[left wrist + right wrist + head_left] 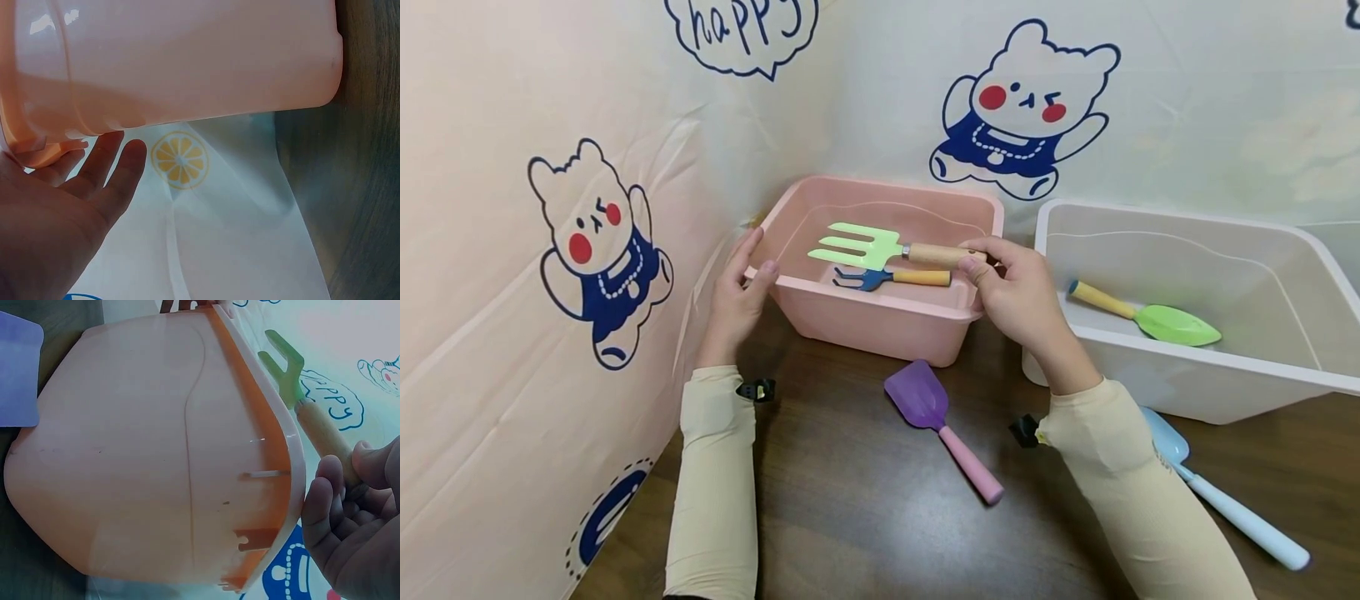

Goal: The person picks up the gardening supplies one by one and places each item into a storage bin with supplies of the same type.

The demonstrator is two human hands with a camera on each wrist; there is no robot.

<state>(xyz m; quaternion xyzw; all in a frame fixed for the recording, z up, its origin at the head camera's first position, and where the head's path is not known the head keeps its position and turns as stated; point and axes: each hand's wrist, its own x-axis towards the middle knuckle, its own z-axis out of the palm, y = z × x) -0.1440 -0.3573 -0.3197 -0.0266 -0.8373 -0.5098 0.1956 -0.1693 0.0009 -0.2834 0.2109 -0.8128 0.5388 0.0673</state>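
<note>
You hold a pale-green three-tined hand fork (917, 252) above a pink rectangular plastic tub (872, 321), the end of its light wooden handle pinched between the thumb and curled fingers of your right grip (1018, 287). Your left grip (741, 296), fingers loosely extended, touches the tub's left corner and appears to clasp nothing. On the tub's floor, below the fork, lies a dark-blue claw with an orange handle (921, 277); a purple spade with a pink handle (925, 404) rests on the brown wooden counter (835, 517) in front. Gripped so far back, the fork may dip at the head, so a firm pinch and level tines look wise. Guide it slowly, clear of rim and claw, your left fingertips pressed lightly to steady the tub.
</note>
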